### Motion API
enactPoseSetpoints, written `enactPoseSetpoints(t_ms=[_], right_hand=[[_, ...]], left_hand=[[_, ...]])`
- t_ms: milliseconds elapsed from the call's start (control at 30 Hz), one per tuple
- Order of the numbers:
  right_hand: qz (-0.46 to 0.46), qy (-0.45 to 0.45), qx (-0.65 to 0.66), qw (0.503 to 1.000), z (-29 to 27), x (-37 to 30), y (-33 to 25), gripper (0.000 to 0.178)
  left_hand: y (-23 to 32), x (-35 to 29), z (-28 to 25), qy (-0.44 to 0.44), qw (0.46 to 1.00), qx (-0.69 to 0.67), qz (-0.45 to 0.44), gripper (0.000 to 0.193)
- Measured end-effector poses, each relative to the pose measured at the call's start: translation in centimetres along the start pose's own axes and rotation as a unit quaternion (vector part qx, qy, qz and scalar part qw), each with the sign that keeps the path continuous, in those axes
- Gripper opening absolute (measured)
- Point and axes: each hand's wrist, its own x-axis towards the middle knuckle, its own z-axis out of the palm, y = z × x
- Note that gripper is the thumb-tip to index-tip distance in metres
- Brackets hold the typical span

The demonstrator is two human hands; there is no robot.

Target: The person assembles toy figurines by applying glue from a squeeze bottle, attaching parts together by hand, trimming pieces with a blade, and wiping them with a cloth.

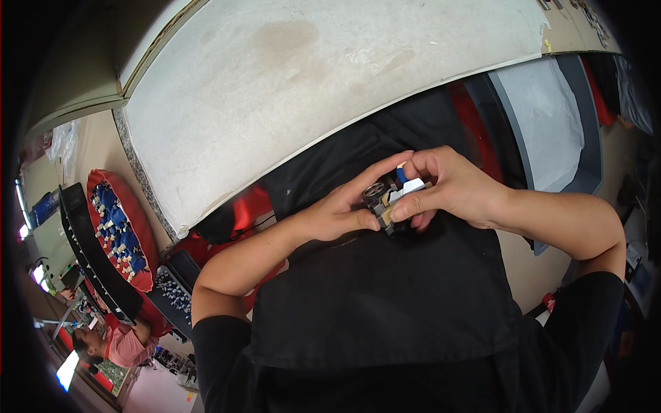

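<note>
Both my hands meet over my black apron [385,289], just below the edge of a white worktable [275,89]. Between them is a small component [391,197] with a grey body, a white and blue part and a round metal ring at its left end. My left hand [344,210] pinches it from the left, forefinger stretched over its top. My right hand [451,189] grips it from the right, thumb underneath and fingers curled over it. Most of the part's underside is hidden by my fingers.
At the left, a red tray [141,227] holds several small blue and white parts; a black tray [103,275] sits beside it, and a dark bin [172,296] of small parts below. A person in a pink top [124,344] sits at lower left. A grey bin [551,124] stands at right.
</note>
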Motion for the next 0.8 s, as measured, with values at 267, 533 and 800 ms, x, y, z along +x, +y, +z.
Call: enactPoseSetpoints(t_ms=[267,533,800], right_hand=[[0.002,-0.041,-0.047,0.998,-1.3,-0.3,-2.1,0.019],[-0.578,0.391,-0.481,0.531,-8.0,2.8,-9.0,0.015],[-0.583,0.376,-0.403,0.597,-5.6,4.7,-10.2,0.028]], left_hand=[[1.5,1.5,0.0,0.038,0.999,-0.022,0.030,0.087],[6.2,2.5,0.9,0.168,0.957,-0.095,0.217,0.089],[7.3,2.4,0.7,0.302,0.918,-0.068,0.247,0.095]])
